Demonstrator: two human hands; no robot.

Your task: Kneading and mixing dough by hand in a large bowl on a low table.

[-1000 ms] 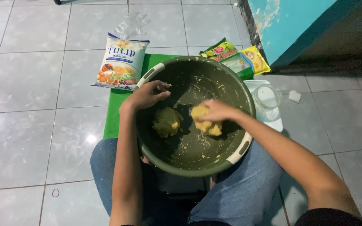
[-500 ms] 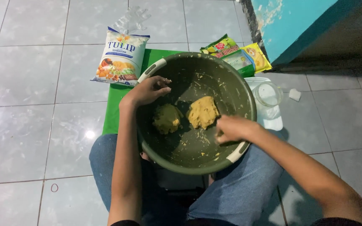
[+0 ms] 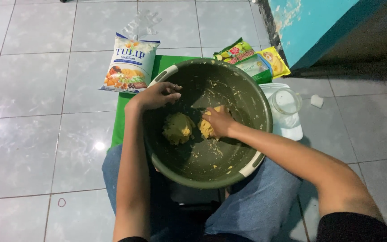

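Note:
A big dark-green plastic basin (image 3: 211, 166) with white handles rests on my lap. Two lumps of yellow dough lie at its bottom. My right hand (image 3: 219, 121) presses down on the right dough lump (image 3: 206, 128), fingers curled over it. The left dough lump (image 3: 178, 127) lies free beside it. My left hand (image 3: 159, 94) grips the basin's far-left rim near a white handle, steadying it. Dough scraps are smeared on the basin's inner wall.
A white flour bag (image 3: 130, 64) lies on the tiled floor at the upper left, partly on a green mat (image 3: 122, 117). Green and yellow packets (image 3: 251, 58) lie behind the basin. A clear cup on a white lid (image 3: 285, 107) stands at the right. A blue wall corner (image 3: 310, 27) rises at the upper right.
My right hand moved from the basin's lower right side back onto the right dough lump. My left hand stayed on the rim.

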